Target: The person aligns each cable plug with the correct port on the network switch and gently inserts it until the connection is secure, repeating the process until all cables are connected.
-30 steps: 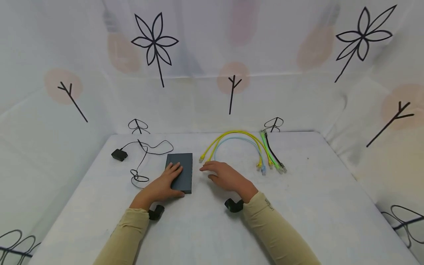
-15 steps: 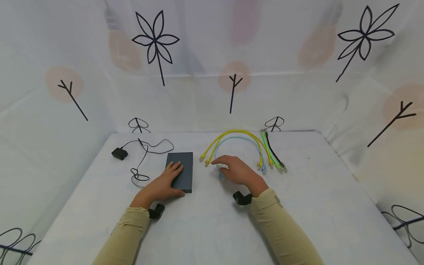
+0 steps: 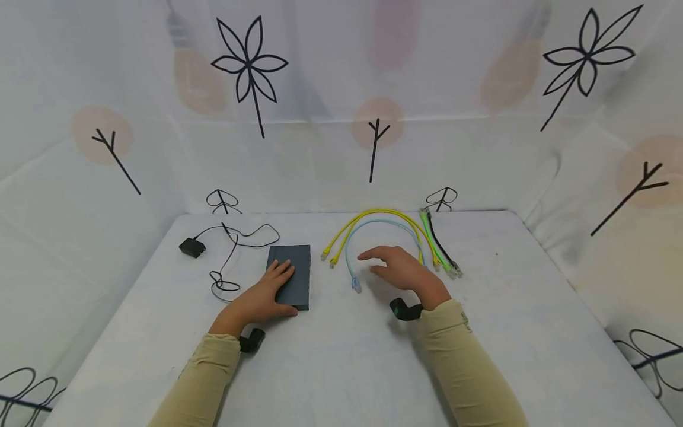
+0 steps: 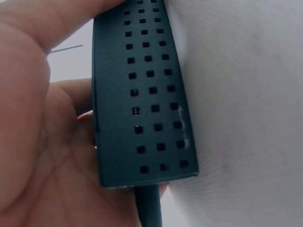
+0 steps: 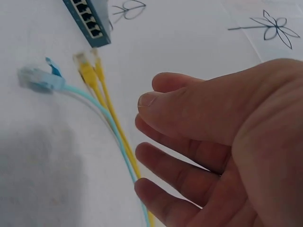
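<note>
My left hand rests on a dark grey network switch, fingers spread straight over its top and thumb along the near side. In the left wrist view, the switch's vented side stands beside my palm, and a black plug or cord runs out of its end. My right hand hovers with loosely bent fingers and nothing in them. Just left of it, a light-blue network cable lies in an arch, one plug towards me. My right hand covers part of the cable's other end.
Yellow network cables arch around the blue one. Green and black short cables lie to the right. A black power adapter with a looped cord lies at the left. Printed white cloth walls stand behind the table.
My right hand has moved to the right, away from the switch, uncovering the light-blue cable's left plug. My left hand stays on the switch.
</note>
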`<state>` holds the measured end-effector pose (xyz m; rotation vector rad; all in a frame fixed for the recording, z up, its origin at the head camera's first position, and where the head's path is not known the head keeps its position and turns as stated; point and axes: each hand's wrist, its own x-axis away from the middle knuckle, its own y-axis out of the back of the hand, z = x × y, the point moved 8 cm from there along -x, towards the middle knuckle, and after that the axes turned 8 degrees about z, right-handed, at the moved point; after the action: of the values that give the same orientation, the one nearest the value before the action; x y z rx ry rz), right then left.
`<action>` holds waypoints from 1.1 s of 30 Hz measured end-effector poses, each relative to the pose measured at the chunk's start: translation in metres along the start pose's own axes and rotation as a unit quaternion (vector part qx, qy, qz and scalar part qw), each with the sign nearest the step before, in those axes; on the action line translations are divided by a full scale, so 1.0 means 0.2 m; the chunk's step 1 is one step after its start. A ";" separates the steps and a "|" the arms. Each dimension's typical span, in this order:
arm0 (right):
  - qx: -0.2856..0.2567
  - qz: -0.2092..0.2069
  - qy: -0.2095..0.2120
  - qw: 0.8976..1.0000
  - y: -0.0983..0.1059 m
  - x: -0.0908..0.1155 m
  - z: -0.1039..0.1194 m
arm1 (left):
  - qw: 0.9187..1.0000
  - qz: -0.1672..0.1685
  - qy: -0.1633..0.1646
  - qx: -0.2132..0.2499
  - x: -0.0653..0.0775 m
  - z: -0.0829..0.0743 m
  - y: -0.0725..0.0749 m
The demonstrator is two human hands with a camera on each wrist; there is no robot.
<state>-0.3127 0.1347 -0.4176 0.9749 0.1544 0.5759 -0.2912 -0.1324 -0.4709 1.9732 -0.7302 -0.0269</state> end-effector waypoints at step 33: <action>-0.028 0.007 -0.115 0.993 0.21 0.20 -0.37 | 1.000 0.003 0.004 0.001 0.00 0.00 0.00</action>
<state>-0.3236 0.2286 -0.4203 0.9812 -0.0742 0.4748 -0.2909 -0.1318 -0.4705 1.9710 -0.7311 -0.0138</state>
